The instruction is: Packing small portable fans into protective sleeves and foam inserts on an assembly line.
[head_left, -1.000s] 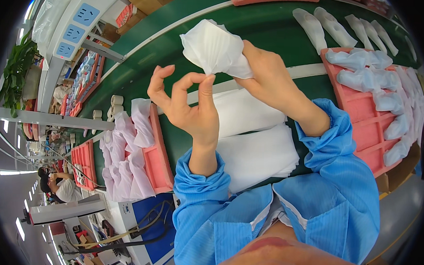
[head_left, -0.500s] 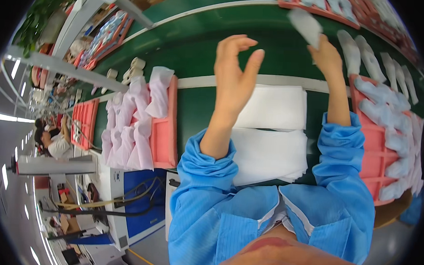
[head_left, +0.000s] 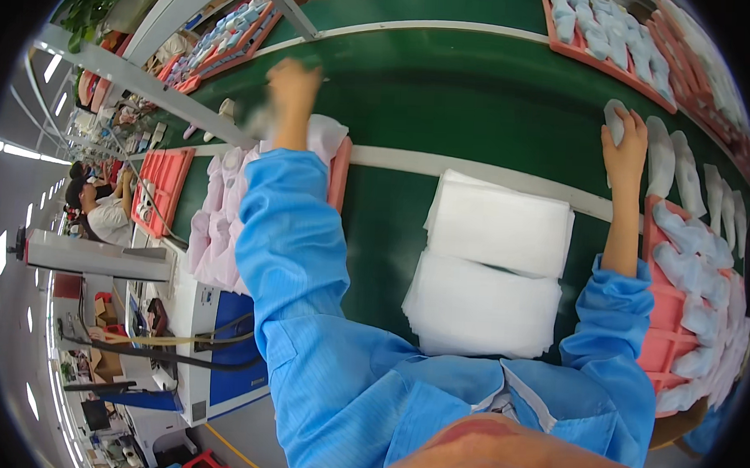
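My left hand (head_left: 294, 90) reaches over the far end of the left pink tray (head_left: 338, 178), smeared by motion. A whitish blur lies beside it, and I cannot tell whether it is held. Under that arm, pale pink wrapped pieces (head_left: 220, 181) lie in the tray. At the right, my right hand (head_left: 626, 161) is closed around a translucent whitish elongated piece (head_left: 616, 119). Similar translucent pieces (head_left: 689, 174) stand in a row just right of it. Two stacks of thin white sheets, a far one (head_left: 501, 227) and a near one (head_left: 485, 306), lie between my arms.
A right pink tray (head_left: 664, 330) holds pale blue wrapped pieces (head_left: 698, 269). Beyond the green work surface (head_left: 448, 95) stand a far-right tray of blue-white pieces (head_left: 610, 31) and a far-left tray (head_left: 233, 44). A grey metal post (head_left: 159, 95) crosses the left side. People sit farther left.
My left hand has swung left from above the sheets to the left tray. My right hand has moved right and nearer with the whitish piece, to the row's end.
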The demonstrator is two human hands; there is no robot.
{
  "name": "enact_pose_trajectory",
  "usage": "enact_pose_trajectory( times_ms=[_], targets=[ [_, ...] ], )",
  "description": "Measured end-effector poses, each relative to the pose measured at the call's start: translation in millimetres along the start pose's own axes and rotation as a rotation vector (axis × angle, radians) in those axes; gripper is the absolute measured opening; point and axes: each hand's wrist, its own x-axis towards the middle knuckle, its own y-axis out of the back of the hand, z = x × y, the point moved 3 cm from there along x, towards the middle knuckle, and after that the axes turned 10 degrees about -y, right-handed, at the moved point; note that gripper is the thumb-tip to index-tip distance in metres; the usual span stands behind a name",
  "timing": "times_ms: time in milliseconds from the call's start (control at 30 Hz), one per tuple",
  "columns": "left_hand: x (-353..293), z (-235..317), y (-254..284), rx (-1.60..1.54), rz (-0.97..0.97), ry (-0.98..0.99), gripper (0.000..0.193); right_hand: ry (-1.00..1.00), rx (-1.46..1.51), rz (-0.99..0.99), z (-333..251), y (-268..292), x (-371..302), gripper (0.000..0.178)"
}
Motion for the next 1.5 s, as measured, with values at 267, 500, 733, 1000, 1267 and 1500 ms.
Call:
enact_pose_trajectory(
  times_ms=[267, 500, 733, 1000, 1267, 1500],
  targets=[
    [34.5, -148.7, -98.7, -0.094, -0.065, 0.179, 0.092, 0.152, 0.359, -0.041, -49.6, 42.6, -6.6, 0.033],
    [14.8, -52.9, -100.5, -0.012, -0.355, -0.311, 0.08, 0.12, 0.456, -0.137, -69.6, 50.8, -14.4, 0.029],
    [-93.2, 145.6, -36.1, -0.853, -0.551, -0.541, 0.06, 0.299, 0.441, -0.288, -100.8, 39.5, -44.3, 0.055],
    [-238.7, 251.9, 78.9, -1.443, -0.173, -0.645, 0.076, 0.191, 0.463, -0.384, -89.3, 68.9, -35.6, 0.05],
    [-319.2, 250.2, -4.9, -0.633, -0.463, -0.947, 0.036, 0.119, 0.445, -0.106, -65.4, 102.0, -16.4, 0.051],
    [-315.6, 248.4, -15.4, -0.67, -0.571, -0.903, 0.018, 0.17, 0.506, -0.076, -58.3, 133.0, -10.8, 0.049]
  ],
)
